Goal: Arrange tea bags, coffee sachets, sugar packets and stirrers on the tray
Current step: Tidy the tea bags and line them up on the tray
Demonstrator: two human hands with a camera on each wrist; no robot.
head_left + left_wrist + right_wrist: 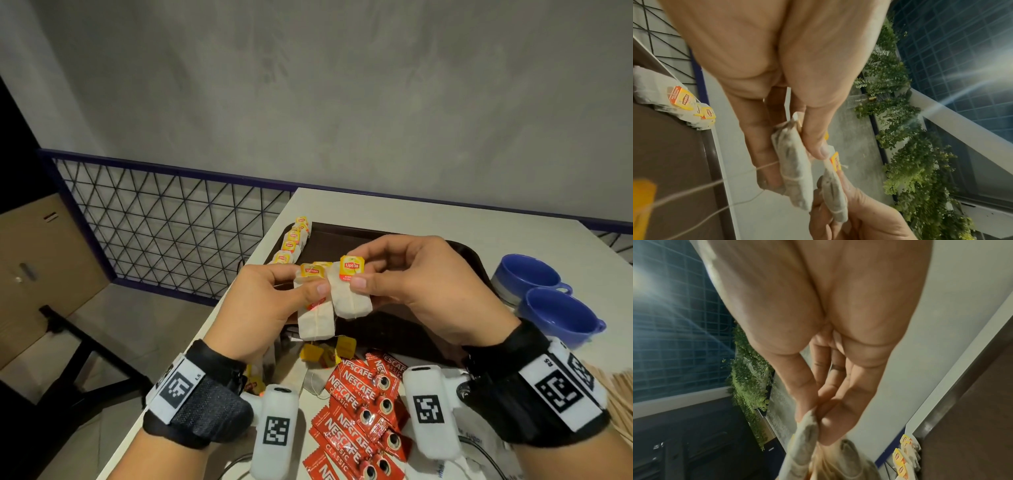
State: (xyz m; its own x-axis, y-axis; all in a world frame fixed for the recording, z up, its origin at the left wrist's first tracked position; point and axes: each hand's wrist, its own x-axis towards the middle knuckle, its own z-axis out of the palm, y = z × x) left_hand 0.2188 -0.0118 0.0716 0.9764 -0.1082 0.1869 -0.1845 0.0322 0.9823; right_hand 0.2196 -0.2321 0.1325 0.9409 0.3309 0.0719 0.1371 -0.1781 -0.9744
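Above the dark brown tray [404, 329] both hands are raised side by side. My left hand [270, 301] pinches a bunch of white tea bags [315, 318] with yellow tags, also seen in the left wrist view as tea bags [795, 168]. My right hand [411, 284] pinches one tea bag [351, 299] by its top, right beside the bunch; that tea bag [803, 446] shows blurred under the fingers. A row of tea bags [293, 243] lies along the tray's left rim. Red coffee sachets [363, 404] lie on the table in front of the tray.
Two blue cups [548, 301] stand right of the tray. Wooden stirrers [616, 394] lie at the right edge of the white table [376, 209]. Loose tea bag tags [329, 353] on strings hang near the tray's front edge. A wire-mesh railing [164, 226] borders the table's left.
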